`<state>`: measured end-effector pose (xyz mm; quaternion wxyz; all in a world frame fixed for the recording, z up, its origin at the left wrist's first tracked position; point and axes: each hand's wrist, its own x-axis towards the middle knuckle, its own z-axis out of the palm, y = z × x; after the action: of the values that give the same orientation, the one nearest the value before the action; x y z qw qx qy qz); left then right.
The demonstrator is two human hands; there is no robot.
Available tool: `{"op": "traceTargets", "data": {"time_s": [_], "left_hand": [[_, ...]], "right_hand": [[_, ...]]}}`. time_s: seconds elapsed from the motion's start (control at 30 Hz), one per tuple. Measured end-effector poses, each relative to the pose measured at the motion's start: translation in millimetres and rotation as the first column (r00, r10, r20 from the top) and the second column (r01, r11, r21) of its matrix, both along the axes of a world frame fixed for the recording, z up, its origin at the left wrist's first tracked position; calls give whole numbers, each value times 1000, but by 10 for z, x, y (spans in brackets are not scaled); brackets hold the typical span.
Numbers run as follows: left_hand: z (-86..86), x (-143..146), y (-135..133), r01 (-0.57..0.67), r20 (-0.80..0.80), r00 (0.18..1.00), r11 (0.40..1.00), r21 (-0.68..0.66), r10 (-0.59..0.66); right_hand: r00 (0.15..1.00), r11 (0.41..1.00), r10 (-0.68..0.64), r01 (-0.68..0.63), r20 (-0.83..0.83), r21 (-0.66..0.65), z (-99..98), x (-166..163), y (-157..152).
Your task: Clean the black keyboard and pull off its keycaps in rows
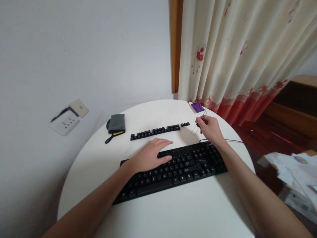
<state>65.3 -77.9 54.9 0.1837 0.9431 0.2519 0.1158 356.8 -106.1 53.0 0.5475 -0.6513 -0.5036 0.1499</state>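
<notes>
A black keyboard [178, 168] lies across the round white table [153, 211]. My left hand [151, 153] rests flat on the keyboard's upper left part, fingers stretched out. My right hand [210, 127] is beyond the keyboard's right end, fingers pinched on a thin wire keycap puller [199, 125] with a small black keycap at its tip. A row of loose black keycaps [158, 131] lies on the table behind the keyboard, just left of my right hand.
A grey pouch [116, 125] with a black strap sits at the back left. A purple packet [197, 106] lies at the far edge by the floral curtain [235, 59]. The keyboard cable [232, 141] runs off right. Wall sockets [64, 123] are left; papers [294, 172] lie on the floor.
</notes>
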Motion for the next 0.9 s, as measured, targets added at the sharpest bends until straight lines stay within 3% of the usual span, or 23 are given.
{"op": "traceTargets", "data": {"time_s": [0.1, 0.27, 0.53, 0.63, 0.73, 0.9], "left_hand": [[34, 13, -222, 86, -154, 984, 996, 0, -85], [-34, 119, -524, 136, -266, 956, 990, 21, -126], [-92, 46, -436, 67, -288, 956, 997, 50, -50], [-59, -17, -355, 63, -296, 954, 998, 29, -52], [-34, -17, -269, 41, -247, 968, 999, 5, -38], [-96, 83, -90, 3, -42, 999, 1000, 16, -2]], "right_hand": [[999, 999, -31, 31, -16, 19, -5, 6, 9], [1000, 1000, -13, 13, -20, 21, 11, -30, -2], [986, 986, 168, -168, -11, -6, 37, -96, -56], [936, 935, 352, -350, 30, -51, 64, -132, -114], [844, 845, 533, -526, 62, -98, 79, -171, -168], [749, 750, 657, -640, 86, -166, 77, -186, -201]]}}
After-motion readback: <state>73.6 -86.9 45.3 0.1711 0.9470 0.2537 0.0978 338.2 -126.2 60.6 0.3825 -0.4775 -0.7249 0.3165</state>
